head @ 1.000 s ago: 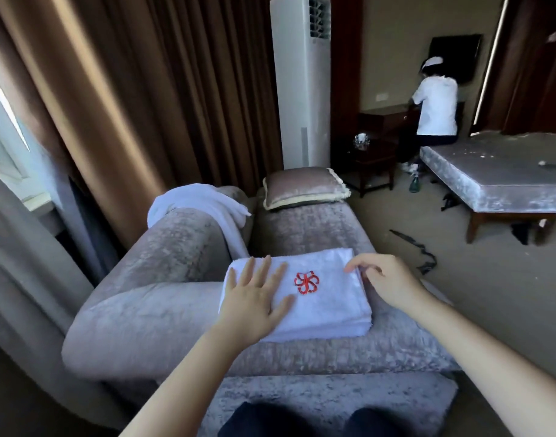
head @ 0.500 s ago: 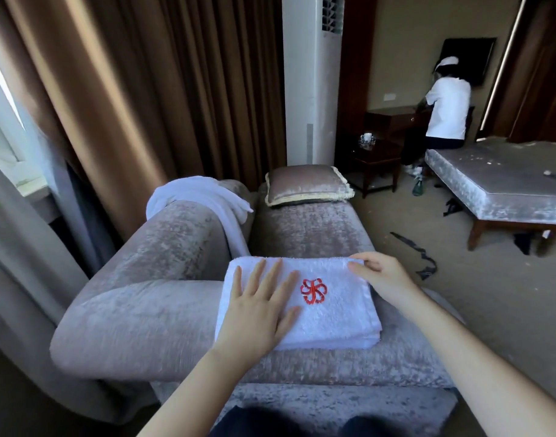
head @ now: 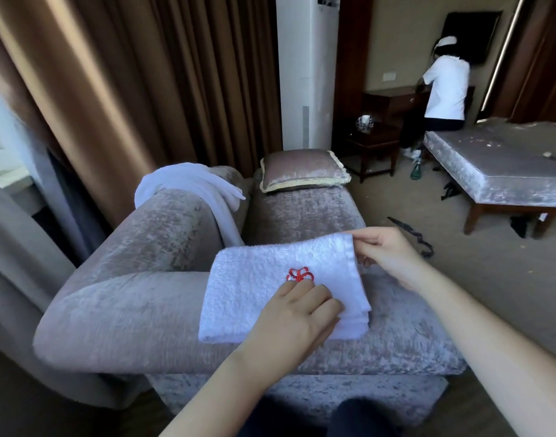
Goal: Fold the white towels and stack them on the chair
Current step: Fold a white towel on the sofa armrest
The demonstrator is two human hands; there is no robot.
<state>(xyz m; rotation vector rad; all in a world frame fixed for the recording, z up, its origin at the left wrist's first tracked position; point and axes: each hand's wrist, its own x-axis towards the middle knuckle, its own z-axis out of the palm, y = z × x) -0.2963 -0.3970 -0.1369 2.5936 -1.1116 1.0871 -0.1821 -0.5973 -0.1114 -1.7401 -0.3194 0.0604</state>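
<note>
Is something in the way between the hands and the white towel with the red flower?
Nothing visible. The left hand touches the folded white terry towel; the right hand pinches its far corner.

Left hand, on the 5 o'clock part of the folded towel: fingertips curl under, out of sight, so grip or mere press is undetermined. The hand covers the lower edge of the red emblem. Draped towel, 11 o'clock: lower end vanishes behind the folded one. Items on the side counter, 1 o'clock: too small to identify. Bed, 2 o'clock: cut by the right edge. White column unit, 12 o'clock: cut by the top edge.
</note>
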